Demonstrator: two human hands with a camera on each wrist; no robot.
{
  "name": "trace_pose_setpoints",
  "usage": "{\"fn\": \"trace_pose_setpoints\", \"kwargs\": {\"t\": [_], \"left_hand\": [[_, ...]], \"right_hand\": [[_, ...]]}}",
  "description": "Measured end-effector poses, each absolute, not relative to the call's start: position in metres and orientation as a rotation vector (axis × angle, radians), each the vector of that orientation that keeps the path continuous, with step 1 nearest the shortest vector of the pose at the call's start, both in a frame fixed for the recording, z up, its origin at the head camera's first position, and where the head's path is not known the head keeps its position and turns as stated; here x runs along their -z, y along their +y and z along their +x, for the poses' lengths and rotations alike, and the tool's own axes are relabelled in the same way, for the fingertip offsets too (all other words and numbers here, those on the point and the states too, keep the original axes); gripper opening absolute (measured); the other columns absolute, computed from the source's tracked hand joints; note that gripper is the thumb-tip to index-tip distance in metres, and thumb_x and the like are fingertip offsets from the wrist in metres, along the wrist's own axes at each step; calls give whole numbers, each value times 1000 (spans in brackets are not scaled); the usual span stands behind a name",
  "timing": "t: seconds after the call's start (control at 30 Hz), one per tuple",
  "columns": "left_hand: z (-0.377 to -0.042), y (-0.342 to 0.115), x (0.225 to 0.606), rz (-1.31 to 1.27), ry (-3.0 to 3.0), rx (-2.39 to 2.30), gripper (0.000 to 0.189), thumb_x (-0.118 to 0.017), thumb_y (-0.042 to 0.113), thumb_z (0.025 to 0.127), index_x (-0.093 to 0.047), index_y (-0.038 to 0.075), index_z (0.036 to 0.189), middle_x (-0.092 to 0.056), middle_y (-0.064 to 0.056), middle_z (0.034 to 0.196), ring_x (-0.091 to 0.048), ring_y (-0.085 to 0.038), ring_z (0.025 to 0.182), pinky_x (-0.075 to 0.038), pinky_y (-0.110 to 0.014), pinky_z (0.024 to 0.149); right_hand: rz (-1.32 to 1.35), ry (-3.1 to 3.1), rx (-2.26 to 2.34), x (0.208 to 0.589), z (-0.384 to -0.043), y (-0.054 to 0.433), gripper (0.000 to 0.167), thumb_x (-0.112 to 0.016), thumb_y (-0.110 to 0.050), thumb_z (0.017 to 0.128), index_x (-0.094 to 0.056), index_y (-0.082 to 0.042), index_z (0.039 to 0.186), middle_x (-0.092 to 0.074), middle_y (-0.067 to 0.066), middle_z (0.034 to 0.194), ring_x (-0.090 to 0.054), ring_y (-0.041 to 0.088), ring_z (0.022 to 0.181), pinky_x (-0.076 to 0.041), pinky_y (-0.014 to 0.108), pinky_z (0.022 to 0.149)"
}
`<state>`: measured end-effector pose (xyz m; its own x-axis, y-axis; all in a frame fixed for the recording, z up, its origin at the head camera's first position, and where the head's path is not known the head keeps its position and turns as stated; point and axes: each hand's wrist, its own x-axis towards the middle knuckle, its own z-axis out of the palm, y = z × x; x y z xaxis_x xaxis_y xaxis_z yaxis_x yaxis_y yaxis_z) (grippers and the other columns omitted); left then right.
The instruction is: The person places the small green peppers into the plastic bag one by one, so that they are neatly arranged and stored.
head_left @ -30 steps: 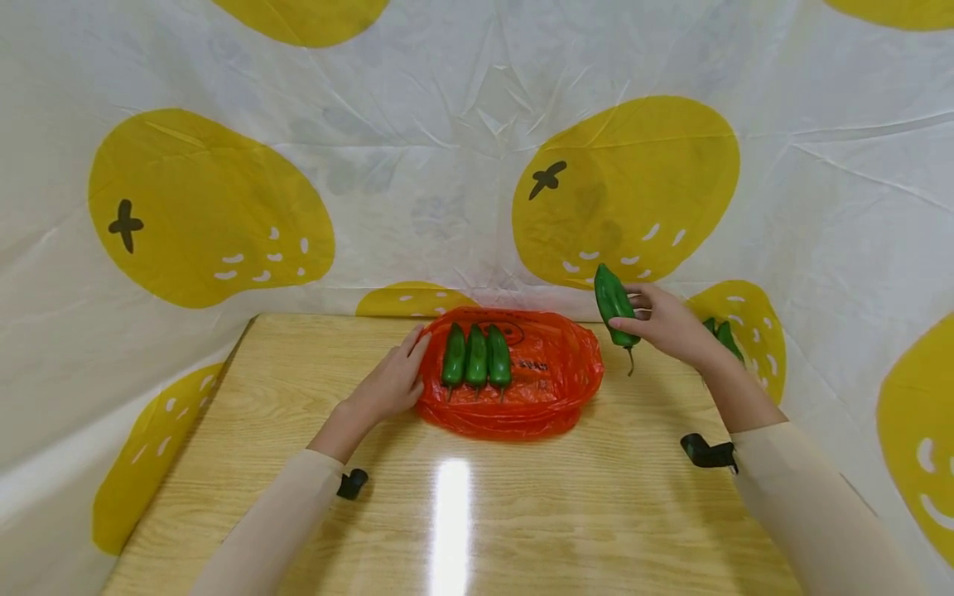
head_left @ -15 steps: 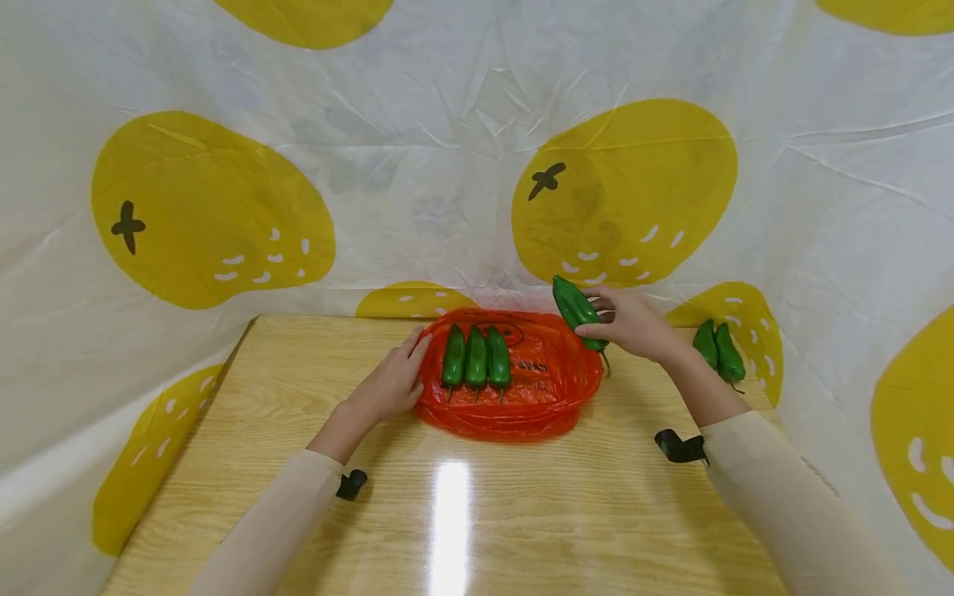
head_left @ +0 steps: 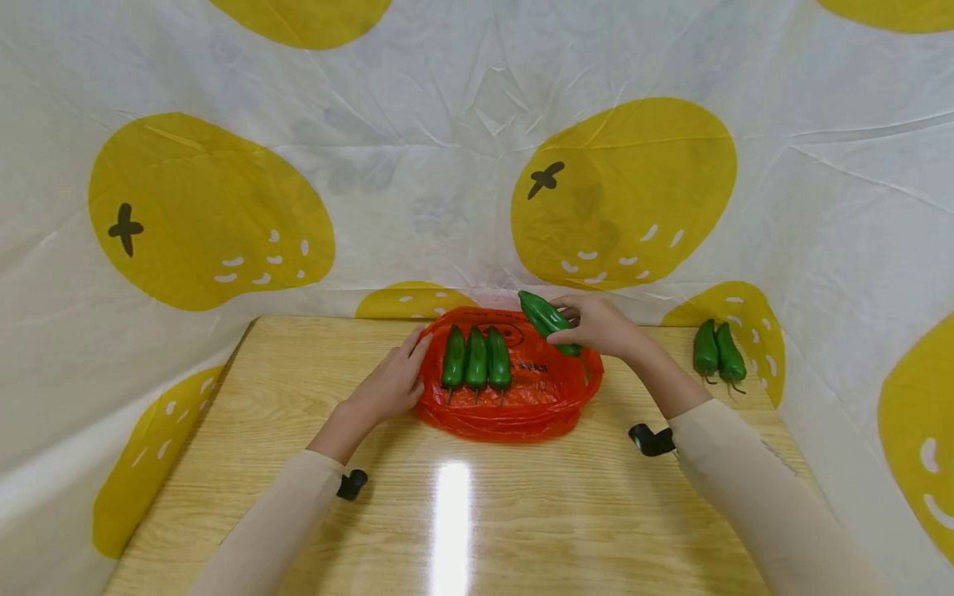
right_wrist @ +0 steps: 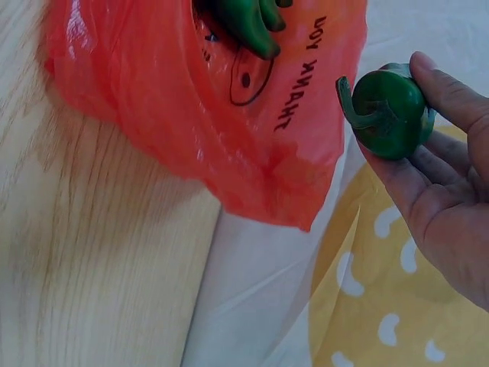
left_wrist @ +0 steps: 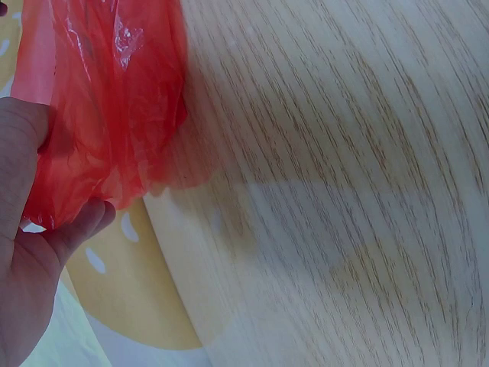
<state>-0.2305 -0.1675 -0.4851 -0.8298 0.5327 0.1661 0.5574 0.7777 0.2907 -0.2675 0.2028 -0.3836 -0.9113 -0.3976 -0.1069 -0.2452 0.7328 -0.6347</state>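
Note:
A red plastic bag with black print lies spread on the table, and three green peppers lie side by side in it. My left hand holds the bag's left edge; in the left wrist view its thumb and fingers are on the crumpled red film. Over the right part of the bag, my right hand grips another green pepper, tilted with its stem toward the lower right. The right wrist view shows that pepper's stem end between thumb and fingers.
Two more green peppers lie at the table's back right. The wooden table backs onto a hanging white cloth with yellow fruit prints. Dark wrist-camera mounts stick out from both sleeves.
My right hand has carried its pepper leftward and slightly down, from right of the bag to above it. The two peppers at right have come into full view. My left hand stays put.

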Motion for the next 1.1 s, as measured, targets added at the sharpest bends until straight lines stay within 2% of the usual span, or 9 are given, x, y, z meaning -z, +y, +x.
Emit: {"fn": "trace_pose_setpoints", "kwargs": {"t": [0.1,0.2,0.43,0.6,0.73,0.87,0.97,1.1], "left_hand": [[-230,-168,485,-888,-2896,496,76,-67,5,91,-32,-5,158,-29,-31,164,-60,-48,120,-50,-54,106],[-230,-168,486,-891,-2893,485,76,-66,5,91,-31,-6,158,-29,-31,163,-61,-47,119,-51,-54,106],[-230,-168,484,-898,-2882,485,77,-67,5,91,-31,-6,158,-29,-32,163,-61,-49,118,-51,-55,106],[-229,-168,483,-904,-2885,479,76,-67,6,91,-31,-6,158,-29,-31,163,-61,-49,119,-51,-55,106],[-229,-168,482,-906,-2885,471,76,-66,6,92,-31,-6,158,-28,-31,164,-60,-49,119,-51,-54,106],[-230,-168,482,-908,-2881,470,76,-66,6,92,-31,-6,158,-27,-31,164,-60,-48,119,-51,-54,106],[-230,-167,482,-904,-2885,472,76,-66,7,92,-31,-6,158,-26,-30,165,-60,-48,120,-51,-54,106],[-231,-167,482,-904,-2893,469,76,-66,7,92,-30,-5,158,-26,-30,165,-60,-48,121,-51,-54,107]], "right_hand": [[-513,2684,935,384,-269,196,66,-83,-22,88,-57,-2,145,-73,21,120,-72,30,104,-62,33,77],[-519,2679,933,384,-270,188,65,-83,-22,88,-57,-3,144,-73,20,121,-71,31,107,-62,35,78],[-561,2667,823,399,-275,173,67,-83,-26,88,-57,2,142,-67,22,132,-65,37,121,-58,46,96],[-553,2671,788,412,-277,166,65,-84,-25,87,-59,8,137,-68,25,128,-63,40,121,-54,51,101],[-504,2695,802,422,-276,160,57,-83,-24,87,-64,9,129,-71,25,122,-66,39,115,-54,51,100],[-392,2727,773,435,-275,155,51,-81,-29,89,-68,5,125,-73,19,119,-67,32,108,-55,46,97],[-316,2729,774,441,-274,153,46,-80,-30,90,-70,2,121,-74,15,114,-68,26,99,-57,42,90],[-253,2707,813,447,-272,152,37,-80,-30,91,-74,1,111,-73,10,100,-65,19,84,-55,32,74]]}}
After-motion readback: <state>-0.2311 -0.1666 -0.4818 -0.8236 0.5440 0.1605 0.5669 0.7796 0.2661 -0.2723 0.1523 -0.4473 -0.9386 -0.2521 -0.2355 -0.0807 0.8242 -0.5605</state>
